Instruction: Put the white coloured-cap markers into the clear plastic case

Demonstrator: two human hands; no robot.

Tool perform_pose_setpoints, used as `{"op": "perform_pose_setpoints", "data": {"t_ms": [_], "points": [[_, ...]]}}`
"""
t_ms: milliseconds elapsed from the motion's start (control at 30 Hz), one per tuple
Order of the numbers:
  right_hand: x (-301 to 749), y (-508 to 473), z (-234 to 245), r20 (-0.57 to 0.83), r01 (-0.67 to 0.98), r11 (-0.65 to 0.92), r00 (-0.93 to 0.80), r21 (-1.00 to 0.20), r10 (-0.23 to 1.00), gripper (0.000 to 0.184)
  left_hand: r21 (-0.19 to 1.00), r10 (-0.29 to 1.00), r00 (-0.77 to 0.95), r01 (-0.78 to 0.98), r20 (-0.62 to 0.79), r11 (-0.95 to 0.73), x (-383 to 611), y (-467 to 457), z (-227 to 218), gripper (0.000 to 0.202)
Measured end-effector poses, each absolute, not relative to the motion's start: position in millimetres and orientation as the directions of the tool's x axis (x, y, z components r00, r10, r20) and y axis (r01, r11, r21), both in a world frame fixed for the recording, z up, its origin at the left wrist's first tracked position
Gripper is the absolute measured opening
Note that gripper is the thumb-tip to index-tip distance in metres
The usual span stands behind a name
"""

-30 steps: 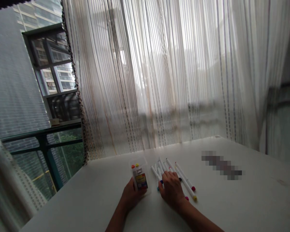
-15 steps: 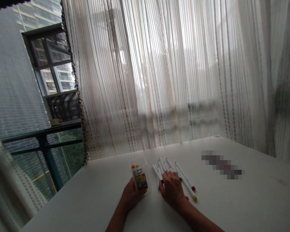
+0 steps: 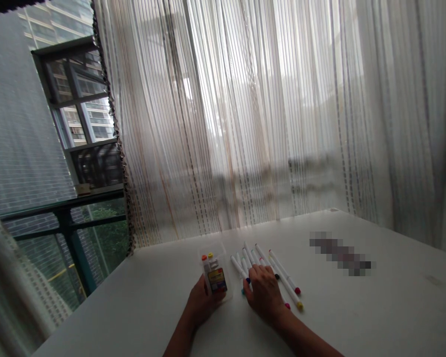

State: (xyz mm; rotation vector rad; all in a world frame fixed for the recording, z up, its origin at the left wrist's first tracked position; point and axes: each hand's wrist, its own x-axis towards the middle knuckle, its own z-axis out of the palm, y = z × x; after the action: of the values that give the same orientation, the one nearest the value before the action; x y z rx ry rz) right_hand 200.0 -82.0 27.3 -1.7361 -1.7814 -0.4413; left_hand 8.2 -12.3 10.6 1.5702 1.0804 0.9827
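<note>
My left hand (image 3: 200, 303) grips a clear plastic marker case (image 3: 215, 273) with a yellow and red label, standing on the white table (image 3: 375, 307). A few markers with orange and yellow caps are inside it. My right hand (image 3: 264, 293) lies palm down on a row of several white markers (image 3: 278, 272) with coloured caps, spread on the table right of the case. Its fingertips touch the markers nearest the case; whether it grips one is hidden.
Sheer striped curtains (image 3: 267, 114) hang close behind the table's far edge. At the left an uncovered window (image 3: 70, 148) with a dark railing shows buildings outside. A blurred patch (image 3: 340, 253) lies on the table right of the markers.
The view has shifted slightly. Both hands stay nearly where they were; the right hand's fingers have edged a little over the markers.
</note>
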Motion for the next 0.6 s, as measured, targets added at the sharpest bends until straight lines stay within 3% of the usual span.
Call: {"op": "perform_pose_setpoints", "data": {"t_ms": [100,600], "points": [[200.4,-81.1,25.5,0.642,0.98,0.093,0.042,-0.175,0.766,0.01,0.957,0.951,0.272,0.204,0.146,-0.205,7.8,-12.8,13.0,0.046],[201.9,-79.3,20.5,0.672,0.975,0.123,0.033,-0.184,0.74,0.012,0.963,0.953,0.287,0.212,0.102,-0.167,8.3,-9.4,9.3,0.045]]}}
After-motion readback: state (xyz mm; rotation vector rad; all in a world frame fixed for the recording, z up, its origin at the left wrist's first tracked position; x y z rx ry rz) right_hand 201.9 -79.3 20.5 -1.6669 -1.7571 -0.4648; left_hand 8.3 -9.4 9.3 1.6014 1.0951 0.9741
